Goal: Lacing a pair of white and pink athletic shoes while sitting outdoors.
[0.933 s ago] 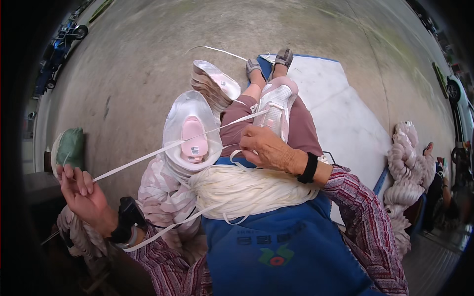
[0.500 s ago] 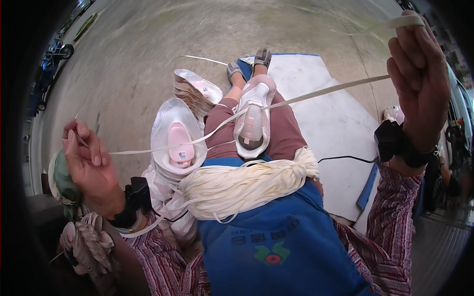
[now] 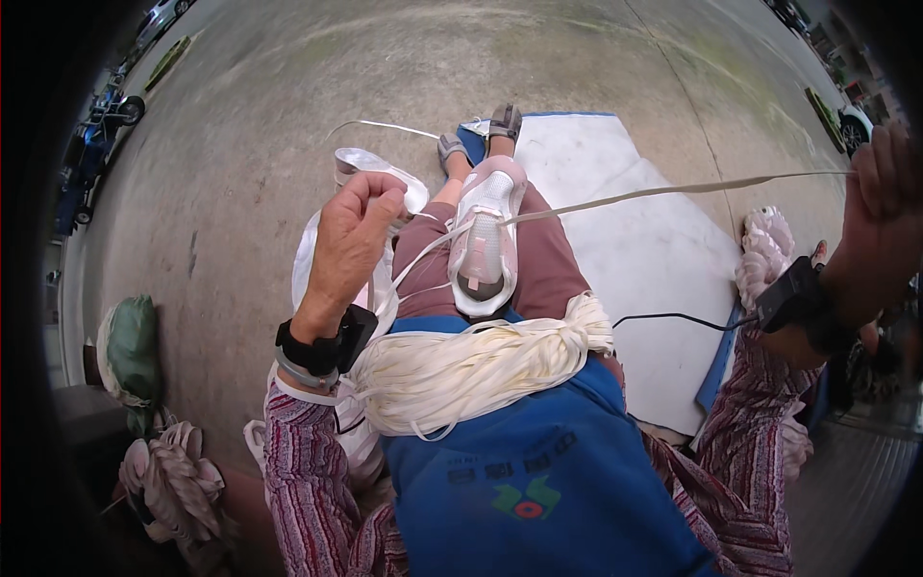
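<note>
A white and pink shoe upper (image 3: 490,236) lies between my thighs, with a flat whitish shoelace (image 3: 615,199) through its front. My right hand (image 3: 877,188), far out at the right, is closed on one end of that lace and pulls it nearly straight. The lace's other part hangs slack from the upper toward my left forearm. My left hand (image 3: 348,236) is raised left of the upper, fingertips pinched; what they hold, if anything, cannot be made out. Across my lap, on a blue apron (image 3: 538,481), rests a thick bundle of cream laces (image 3: 471,370).
More white uppers (image 3: 361,162) lie to the left, partly behind my left hand. A white board (image 3: 635,260) lies to the right, with pink-white uppers (image 3: 766,236) beside it. A green sack (image 3: 132,351) and bundled beige pieces (image 3: 173,471) stand at the lower left. A black cable (image 3: 673,320) runs to my right wrist.
My left hand has swung from the far left inward and up, and its side of the lace has gone slack. My right hand has moved lower and farther right, drawing its lace end along.
</note>
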`<state>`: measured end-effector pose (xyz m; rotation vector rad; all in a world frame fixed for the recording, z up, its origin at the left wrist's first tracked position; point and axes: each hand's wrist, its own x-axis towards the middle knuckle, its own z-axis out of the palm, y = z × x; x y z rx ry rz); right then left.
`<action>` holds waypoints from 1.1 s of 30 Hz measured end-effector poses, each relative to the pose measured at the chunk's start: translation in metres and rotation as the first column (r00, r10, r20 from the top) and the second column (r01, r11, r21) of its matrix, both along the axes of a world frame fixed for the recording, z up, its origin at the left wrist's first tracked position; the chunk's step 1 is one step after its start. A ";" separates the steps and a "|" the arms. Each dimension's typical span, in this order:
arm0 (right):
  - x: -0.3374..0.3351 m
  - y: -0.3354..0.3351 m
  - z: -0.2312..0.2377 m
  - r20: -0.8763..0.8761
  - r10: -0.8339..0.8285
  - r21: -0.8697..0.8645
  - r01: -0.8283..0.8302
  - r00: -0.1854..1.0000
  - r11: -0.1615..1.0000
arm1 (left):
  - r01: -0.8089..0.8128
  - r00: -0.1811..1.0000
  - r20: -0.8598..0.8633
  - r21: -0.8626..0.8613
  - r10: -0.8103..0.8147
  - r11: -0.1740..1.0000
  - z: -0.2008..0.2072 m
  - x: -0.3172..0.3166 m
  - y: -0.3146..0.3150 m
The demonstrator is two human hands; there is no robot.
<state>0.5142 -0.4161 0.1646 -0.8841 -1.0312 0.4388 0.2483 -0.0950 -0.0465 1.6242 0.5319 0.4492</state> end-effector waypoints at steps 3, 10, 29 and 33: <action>-0.007 0.035 -0.101 0.084 -0.315 -0.161 0.325 0.945 0.932 | 0.083 0.994 -0.086 0.146 -0.071 0.986 -0.054 0.024 0.004; -0.044 0.105 -0.285 0.491 0.001 -0.759 0.427 0.871 0.492 | 0.156 0.963 -0.262 0.332 -0.068 0.930 -0.107 0.058 -0.015; -0.055 0.142 -0.329 0.646 0.159 -0.698 0.493 0.747 0.519 | 0.253 0.902 -0.402 0.191 -0.159 0.949 -0.155 0.069 -0.022; -0.034 0.145 -0.306 0.498 -0.202 -0.701 0.528 0.844 0.480 | 0.253 0.870 -0.463 0.130 -0.167 0.959 -0.158 0.065 -0.016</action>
